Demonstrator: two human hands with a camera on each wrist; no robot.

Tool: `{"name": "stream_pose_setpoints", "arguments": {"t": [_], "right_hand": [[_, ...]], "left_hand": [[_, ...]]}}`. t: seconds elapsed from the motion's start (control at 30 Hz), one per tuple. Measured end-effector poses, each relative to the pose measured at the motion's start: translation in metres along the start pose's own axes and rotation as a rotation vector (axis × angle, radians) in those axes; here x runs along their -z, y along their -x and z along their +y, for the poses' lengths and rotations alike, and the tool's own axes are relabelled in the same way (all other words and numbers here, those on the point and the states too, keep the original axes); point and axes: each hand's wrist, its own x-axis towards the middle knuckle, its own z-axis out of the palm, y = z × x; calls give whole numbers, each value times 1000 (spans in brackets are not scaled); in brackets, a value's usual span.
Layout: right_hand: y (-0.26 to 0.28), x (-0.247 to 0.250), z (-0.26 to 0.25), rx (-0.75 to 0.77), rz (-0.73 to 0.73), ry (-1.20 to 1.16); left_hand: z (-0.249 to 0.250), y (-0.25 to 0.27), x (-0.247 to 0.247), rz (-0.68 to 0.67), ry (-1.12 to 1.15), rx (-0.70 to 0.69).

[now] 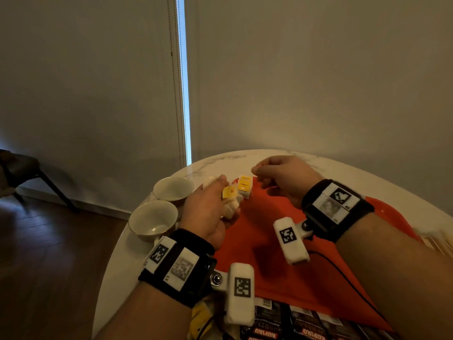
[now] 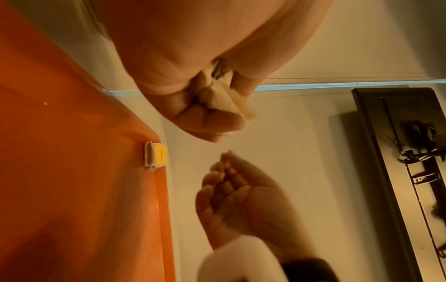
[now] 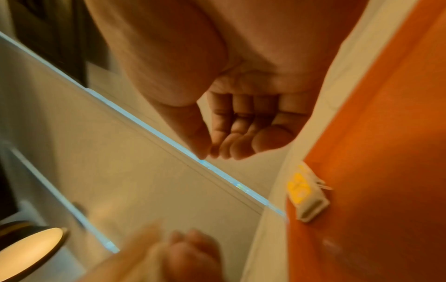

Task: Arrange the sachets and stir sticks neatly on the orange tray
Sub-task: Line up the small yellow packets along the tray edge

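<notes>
One small white tub with a yellow lid (image 1: 244, 188) sits on the far corner of the flat orange plastic tray (image 1: 282, 271), right at its edge. The left hand (image 1: 208, 209) curls around a bunch of pale little tubs (image 1: 231, 204), one showing a yellow top, and holds them just beside that placed tub. The right hand (image 1: 284, 177) hovers above the far edge of the tray with its fingers loosely bent and nothing in them.

I think the job has only just begun. The tubs in the left hand must go down next. Dark coffee sachets (image 1: 294, 325) lie at the near edge of the tray, and they look unsorted. Pale wooden stir sticks (image 1: 438, 244) show at the right side.

Most of the tray is bare, so there is lots of room. Two white round cups (image 1: 161, 207) stand close on the left of the white marble table (image 1: 220, 163), so the left hand should move with care.
</notes>
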Motion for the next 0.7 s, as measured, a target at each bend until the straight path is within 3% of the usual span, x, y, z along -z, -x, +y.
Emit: {"name": "stream_pose_setpoints", "arguments": {"t": [0.17, 0.3, 0.47, 0.7], "right_hand": [[45, -7, -23, 121, -255, 286], [51, -21, -19, 215, -203, 450], [43, -15, -12, 274, -117, 389], [39, -10, -5, 201, -81, 59]], "left_hand": [[3, 6, -2, 20, 23, -40], [5, 10, -4, -27, 80, -23], [2, 12, -4, -132, -2, -43], [5, 10, -1, -88, 110, -5]]}}
